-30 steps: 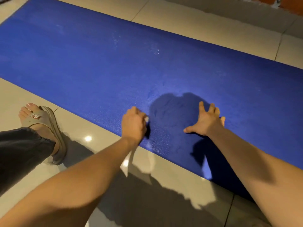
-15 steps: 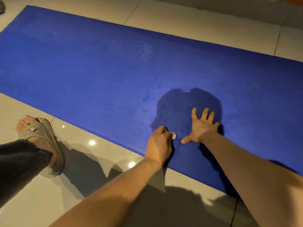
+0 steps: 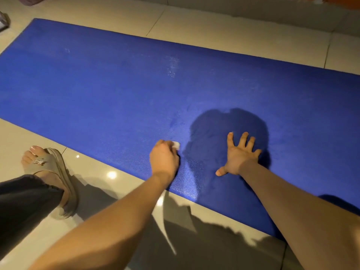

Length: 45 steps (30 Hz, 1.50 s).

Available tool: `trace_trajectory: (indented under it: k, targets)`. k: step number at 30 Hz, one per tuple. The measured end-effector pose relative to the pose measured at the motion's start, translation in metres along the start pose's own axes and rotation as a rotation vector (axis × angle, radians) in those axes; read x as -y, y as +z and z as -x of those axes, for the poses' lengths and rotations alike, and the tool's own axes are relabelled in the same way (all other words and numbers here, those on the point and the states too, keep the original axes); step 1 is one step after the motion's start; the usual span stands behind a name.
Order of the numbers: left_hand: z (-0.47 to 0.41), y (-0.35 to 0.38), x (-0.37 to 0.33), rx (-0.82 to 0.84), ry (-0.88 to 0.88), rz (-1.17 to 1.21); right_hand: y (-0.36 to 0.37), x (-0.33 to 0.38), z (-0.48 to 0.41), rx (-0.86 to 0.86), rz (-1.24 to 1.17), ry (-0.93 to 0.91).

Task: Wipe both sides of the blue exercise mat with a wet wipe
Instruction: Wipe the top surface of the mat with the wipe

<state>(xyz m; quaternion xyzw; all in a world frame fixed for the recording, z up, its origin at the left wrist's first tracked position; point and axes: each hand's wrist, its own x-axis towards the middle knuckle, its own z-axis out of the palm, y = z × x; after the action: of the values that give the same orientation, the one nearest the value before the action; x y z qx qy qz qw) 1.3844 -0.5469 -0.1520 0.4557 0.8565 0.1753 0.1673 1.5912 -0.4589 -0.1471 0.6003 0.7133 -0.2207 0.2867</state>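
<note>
Head view: the blue mat [image 3: 109, 88] lies flat on a pale tiled floor [image 3: 243, 30], running from the upper left to the right edge of the picture. Near its front edge the left hand [image 3: 164, 162] rests knuckles-up on the mat. Its fingers are curled round a small white wipe [image 3: 176, 144], and only a corner of the wipe peeks out past the knuckles. Just to the right, apart from it, the right hand [image 3: 240, 157] lies palm-down on the mat, fingers straight and spread, thumb stuck out toward the left hand. A dark shadow covers the mat around that hand. Faint pale smears show farther up the mat. On the floor at left, beside the mat's front edge, stands a foot in a beige sandal [image 3: 52, 168], with a dark trouser leg [image 3: 23, 199] above it.
</note>
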Motion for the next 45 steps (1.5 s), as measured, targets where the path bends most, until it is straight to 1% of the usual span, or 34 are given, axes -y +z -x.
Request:
trace_trajectory:
  k: [3, 5, 8, 9, 10, 13, 15, 17, 19, 21, 27, 29, 31, 33, 35, 37, 39, 40, 41, 43, 45]
  targets:
    - [0.039, 0.027, -0.037, 0.145, 0.159, 0.015, 0.0, 0.0, -0.001, 0.009, -0.006, 0.0]
    - [0.053, 0.031, -0.044, 0.205, 0.298, 0.002, 0.0, 0.0, -0.002, 0.011, -0.008, 0.001]
    - [0.032, 0.018, -0.021, 0.207, 0.518, -0.061, 0.0, -0.001, -0.002, 0.014, -0.013, 0.001]
    - [0.019, 0.012, -0.009, 0.19, 0.56, -0.1, 0.001, -0.001, -0.002, 0.012, -0.015, 0.0]
    - [0.004, 0.004, 0.002, 0.164, 0.565, -0.14, 0.001, -0.001, -0.002, 0.01, -0.016, -0.002]
    - [-0.038, -0.018, 0.034, 0.065, 0.466, -0.24, 0.001, -0.002, -0.001, 0.01, -0.021, -0.005]
    - [-0.056, -0.03, 0.046, 0.027, 0.299, -0.233, 0.0, -0.001, -0.001, 0.015, -0.018, -0.004]
    - [-0.06, -0.033, 0.039, 0.007, 0.1, -0.173, 0.0, 0.0, -0.002, 0.018, -0.014, 0.0]
    - [-0.049, -0.025, 0.021, 0.005, -0.007, -0.114, 0.0, 0.001, -0.004, 0.021, -0.01, 0.001]
    - [-0.03, -0.01, 0.001, 0.027, -0.009, -0.049, 0.0, 0.002, -0.004, 0.024, -0.008, 0.002]
    - [0.036, 0.032, -0.057, 0.201, 0.216, 0.026, 0.001, 0.001, -0.005, 0.032, -0.026, -0.005]
    - [0.038, 0.031, -0.056, 0.224, 0.274, 0.026, 0.001, 0.001, -0.005, 0.028, -0.03, -0.006]
    - [0.023, 0.023, -0.043, 0.248, 0.382, -0.035, 0.001, 0.0, -0.005, 0.024, -0.031, -0.006]
    - [0.0, 0.009, -0.024, 0.244, 0.445, -0.091, 0.001, 0.0, -0.004, 0.018, -0.034, -0.01]
    - [-0.029, -0.006, -0.001, 0.161, 0.396, -0.164, 0.002, 0.0, -0.004, 0.013, -0.032, -0.014]
    - [-0.059, -0.02, 0.017, 0.077, 0.221, -0.192, 0.002, 0.0, -0.004, 0.003, -0.031, -0.013]
    - [-0.08, -0.027, 0.025, 0.023, 0.013, -0.138, 0.003, 0.001, -0.004, -0.01, -0.031, -0.009]
    - [-0.082, -0.026, 0.023, 0.0, -0.054, -0.104, 0.002, 0.002, -0.005, -0.013, -0.03, -0.005]
    - [-0.08, -0.023, 0.016, -0.013, -0.093, -0.074, 0.002, 0.002, -0.004, -0.013, -0.028, -0.002]
    - [-0.064, -0.01, -0.004, -0.013, -0.103, -0.011, 0.001, 0.003, -0.005, -0.009, -0.026, 0.001]
    - [-0.038, 0.011, -0.028, 0.041, -0.034, 0.052, 0.001, 0.003, -0.006, -0.006, -0.026, 0.002]
